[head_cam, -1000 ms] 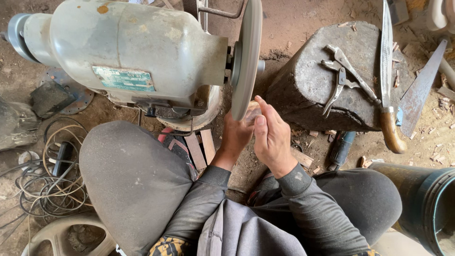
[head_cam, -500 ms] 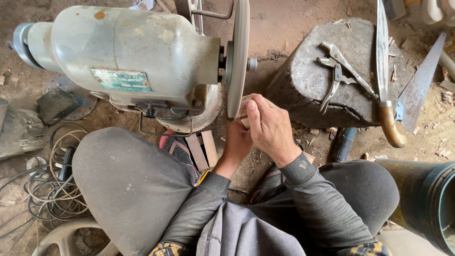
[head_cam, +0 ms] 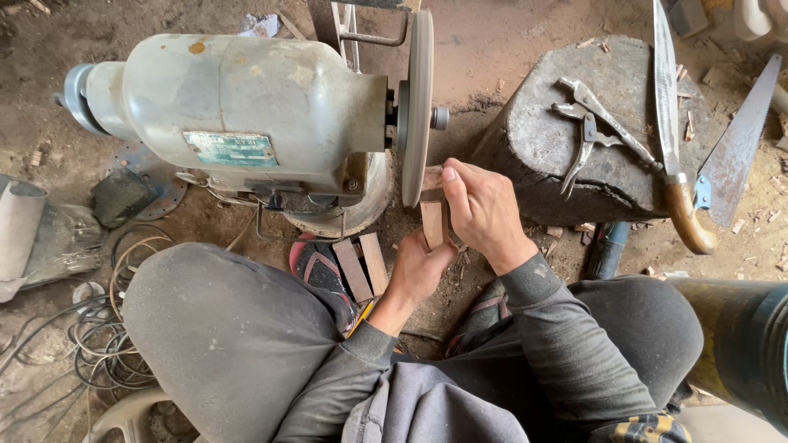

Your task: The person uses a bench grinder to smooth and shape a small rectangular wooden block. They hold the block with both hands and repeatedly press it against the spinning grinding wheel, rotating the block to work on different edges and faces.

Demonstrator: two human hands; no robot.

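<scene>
Both hands are gripping a small wooden piece (head_cam: 432, 215), fingers of the left hand (head_cam: 420, 267) clenching its lower end, the right hand (head_cam: 484, 209) pressing its top against the grinding disc (head_cam: 419, 107). A rectangular teal label (head_cam: 230, 149) is sitting on the pale motor housing (head_cam: 246, 107).

Dirt floor (head_cam: 509, 49) carries grinder (head_cam: 238, 123), stone block (head_cam: 566, 139), cables (head_cam: 90, 344).

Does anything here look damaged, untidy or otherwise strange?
Yes. A tangle of loose cables lies on the dirt at the left. Both hands, left hand and right hand, press a small wooden piece against the unguarded grinding disc.
</scene>
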